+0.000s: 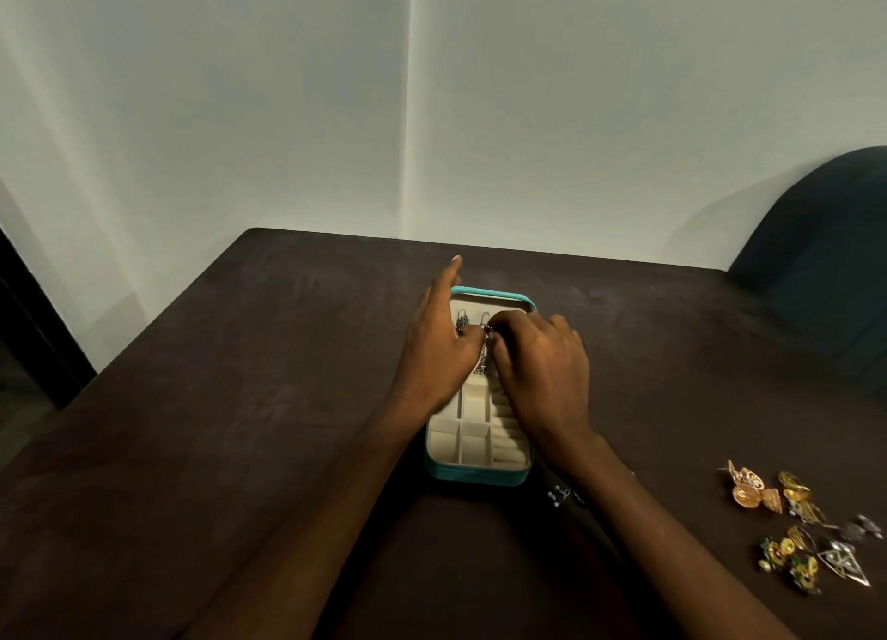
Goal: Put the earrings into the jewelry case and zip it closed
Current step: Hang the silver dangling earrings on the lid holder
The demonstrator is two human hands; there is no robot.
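A teal jewelry case (477, 477) lies open in the middle of the dark table, its cream compartments facing up. One dangling earring (461, 323) hangs on the case's upper panel. My right hand (540, 366) pinches a second earring (481, 357) against that panel. My left hand (439, 347) rests over the left side of the case, index finger stretched out past its far edge, thumb touching the earring by my right fingers. Several gold, green and silver earrings (787, 524) lie loose on the table at the right.
Small silver studs (564, 495) lie just right of the case, beside my right forearm. A dark blue chair back (825, 255) stands at the table's far right corner. White walls rise behind the table's far edge (480, 243).
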